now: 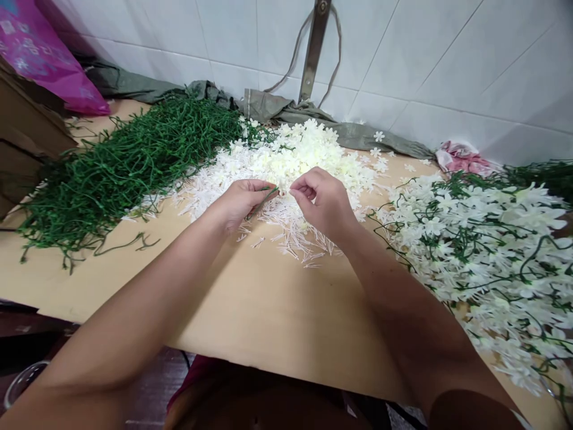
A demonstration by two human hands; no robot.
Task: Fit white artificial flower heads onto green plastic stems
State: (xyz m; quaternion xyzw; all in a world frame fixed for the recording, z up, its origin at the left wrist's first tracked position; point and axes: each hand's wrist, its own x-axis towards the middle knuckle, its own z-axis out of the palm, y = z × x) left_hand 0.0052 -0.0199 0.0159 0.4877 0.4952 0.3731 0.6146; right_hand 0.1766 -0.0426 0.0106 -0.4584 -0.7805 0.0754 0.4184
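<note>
My left hand [242, 202] is closed on a green stem [264, 202], whose tip points toward my other hand. My right hand [323, 200] is pinched just to the right of that tip; whatever small thing it holds is too tiny to make out. Behind both hands lies a heap of loose white flower heads [308, 146]. Thin white stamen pieces [298, 239] are scattered beneath and in front of the fingers. At the left spreads a large pile of green stems [147, 146]. White flowers joined to green stems [483, 239] are heaped at the right.
A cardboard-covered table [268, 298] bears the piles. Grey cloth [380, 138] lies along the tiled wall, where a metal bar [314, 54] stands. A pink bag [49, 60] and a brown box [33, 125] are at the left, a red-and-white bundle [465, 158] at the back right.
</note>
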